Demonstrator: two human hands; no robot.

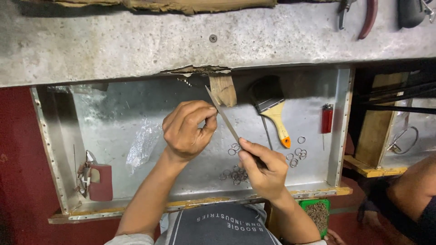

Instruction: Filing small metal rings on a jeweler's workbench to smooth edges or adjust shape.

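Metal tray [136,104] under workbench, two hands filing.
Right hand [265,170], at 5 o'clock, closed around a file [225,119], handle hidden in the palm; left hand [186,129], centre, pinched shut at the file's tip, item held too small to identify. Brush [272,113] at 2 o'clock; loose rings [236,174] partly covered.

Plenty of open room on the left half of the shallow metal tray [113,113], just a crumpled clear plastic bag [143,145] and a dark red sandpaper roll [101,182] there. The right side's crowded: loose small metal rings [236,173], a wooden-handled paintbrush [272,109], a red lighter [327,119]. The grey workbench edge [136,50] overhangs the back, with a worn wooden peg [223,90] sticking down mid-tray.
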